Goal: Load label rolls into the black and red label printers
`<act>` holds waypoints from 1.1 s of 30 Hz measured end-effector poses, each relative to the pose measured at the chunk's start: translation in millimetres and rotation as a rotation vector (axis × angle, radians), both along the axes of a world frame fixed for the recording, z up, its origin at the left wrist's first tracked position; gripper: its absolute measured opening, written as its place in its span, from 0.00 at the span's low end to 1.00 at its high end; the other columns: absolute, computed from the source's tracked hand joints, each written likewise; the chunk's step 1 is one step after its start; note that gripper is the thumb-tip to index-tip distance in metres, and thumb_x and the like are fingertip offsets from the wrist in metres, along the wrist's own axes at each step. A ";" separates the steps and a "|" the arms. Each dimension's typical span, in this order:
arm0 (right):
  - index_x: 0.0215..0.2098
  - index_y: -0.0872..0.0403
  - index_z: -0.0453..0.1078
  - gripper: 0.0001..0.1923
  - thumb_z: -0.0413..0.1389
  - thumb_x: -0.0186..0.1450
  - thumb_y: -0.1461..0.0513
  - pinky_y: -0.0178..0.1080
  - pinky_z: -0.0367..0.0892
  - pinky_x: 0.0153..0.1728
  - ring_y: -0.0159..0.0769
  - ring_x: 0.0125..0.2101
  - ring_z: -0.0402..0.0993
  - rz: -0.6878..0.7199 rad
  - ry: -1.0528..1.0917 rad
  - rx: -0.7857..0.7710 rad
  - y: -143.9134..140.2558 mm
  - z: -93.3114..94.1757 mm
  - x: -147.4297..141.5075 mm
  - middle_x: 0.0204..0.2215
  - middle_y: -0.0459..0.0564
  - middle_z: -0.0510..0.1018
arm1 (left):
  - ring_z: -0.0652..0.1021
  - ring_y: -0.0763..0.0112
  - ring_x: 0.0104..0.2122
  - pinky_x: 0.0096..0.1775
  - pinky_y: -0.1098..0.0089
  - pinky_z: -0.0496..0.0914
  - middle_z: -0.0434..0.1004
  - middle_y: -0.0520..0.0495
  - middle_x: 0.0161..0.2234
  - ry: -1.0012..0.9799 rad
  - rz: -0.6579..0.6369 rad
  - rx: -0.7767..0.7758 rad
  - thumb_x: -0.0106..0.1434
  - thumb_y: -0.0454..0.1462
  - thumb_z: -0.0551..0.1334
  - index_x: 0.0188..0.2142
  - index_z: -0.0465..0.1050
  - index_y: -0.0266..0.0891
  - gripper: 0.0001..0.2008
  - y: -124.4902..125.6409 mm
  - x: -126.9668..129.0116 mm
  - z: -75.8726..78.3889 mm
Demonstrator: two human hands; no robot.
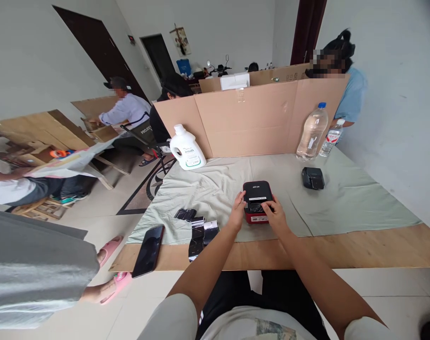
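A small boxy black-and-red device [257, 190], resembling a label printer, stands near the table's front edge. My left hand [238, 211] grips its left side, fingers against the case. At its front right corner, my right hand [276, 216] pinches the end of a glossy black strip [255, 207] lying across the front. A white printed strip runs just above that black one. To the left lie glossy black rolls [210, 231] with loose lengths, and a flattened black piece [185, 214]. A dark phone [149, 250] rests at the left front edge.
A pale cloth [229, 174] covers most of the wooden table [342, 246]. Behind stand a cardboard screen [250, 123], a white jug [187, 148], a large bottle [312, 132] and a small bottle [331, 138]. A black device [313, 178] sits right. Several people are nearby.
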State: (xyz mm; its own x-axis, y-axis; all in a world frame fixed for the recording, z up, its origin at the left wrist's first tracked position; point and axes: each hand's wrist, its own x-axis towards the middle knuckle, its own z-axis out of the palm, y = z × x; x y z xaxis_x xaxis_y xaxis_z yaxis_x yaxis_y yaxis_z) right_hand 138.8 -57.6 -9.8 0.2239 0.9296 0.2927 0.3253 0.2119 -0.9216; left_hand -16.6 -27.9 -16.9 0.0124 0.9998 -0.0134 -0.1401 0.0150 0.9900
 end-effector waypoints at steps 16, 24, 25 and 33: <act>0.61 0.51 0.52 0.31 0.52 0.61 0.54 0.52 0.53 0.58 0.44 0.58 0.58 -0.168 0.083 0.138 -2.8 -31.3 -18.0 0.58 0.55 0.62 | 0.72 0.66 0.43 0.45 0.65 0.68 0.71 0.50 0.49 -0.145 -0.167 -0.026 0.44 0.30 0.55 0.62 0.54 0.49 0.43 24.0 -2.5 0.2; 0.53 0.53 0.62 0.23 0.52 0.61 0.54 0.53 0.55 0.58 0.44 0.56 0.60 -0.179 0.025 0.210 -1.1 -32.6 -15.4 0.56 0.57 0.65 | 0.64 0.62 0.57 0.55 0.62 0.61 0.61 0.50 0.59 -0.076 -0.152 0.037 0.46 0.30 0.58 0.61 0.56 0.49 0.40 46.5 -1.5 15.3; 0.52 0.53 0.62 0.22 0.52 0.62 0.53 0.53 0.55 0.57 0.44 0.56 0.60 -0.179 0.017 0.206 -1.2 -33.7 -14.8 0.56 0.58 0.64 | 0.65 0.62 0.56 0.55 0.62 0.61 0.62 0.48 0.59 -0.052 -0.130 0.029 0.48 0.31 0.58 0.61 0.56 0.47 0.38 47.7 0.2 16.4; 0.57 0.50 0.58 0.26 0.46 0.64 0.48 0.55 0.54 0.58 0.45 0.59 0.57 -0.045 -0.056 0.266 -3.1 -47.9 -2.0 0.59 0.56 0.60 | 0.68 0.54 0.50 0.57 0.56 0.55 0.74 0.43 0.40 0.603 0.104 0.285 0.51 0.34 0.64 0.34 0.75 0.41 0.09 53.3 10.0 28.0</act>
